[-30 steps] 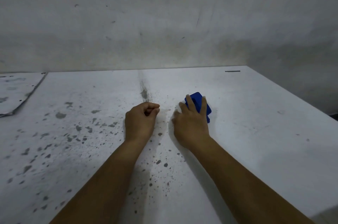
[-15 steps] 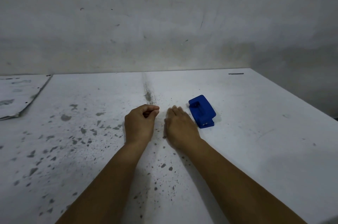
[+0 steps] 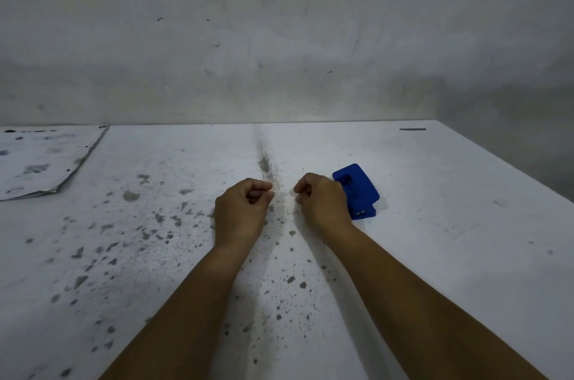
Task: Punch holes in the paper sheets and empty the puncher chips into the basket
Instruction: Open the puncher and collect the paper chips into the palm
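Note:
A blue hole puncher [image 3: 360,190] lies flat on the white stained table [image 3: 450,224], right of centre. My right hand [image 3: 321,201] rests as a loose fist just left of the puncher, partly covering its near-left edge, with nothing in it. My left hand [image 3: 240,210] is curled into a fist a short way to the left, knuckles on the table, holding nothing. No basket is in view.
A worn, stained paper sheet [image 3: 37,159] lies at the far left of the table. A grey wall [image 3: 279,38] stands right behind the table. The table's right edge [image 3: 503,162] runs diagonally, with dark space beyond it.
My right hand let go of the puncher, slid left off it and curled into a fist. The puncher stays on the table. The left fist has hardly moved.

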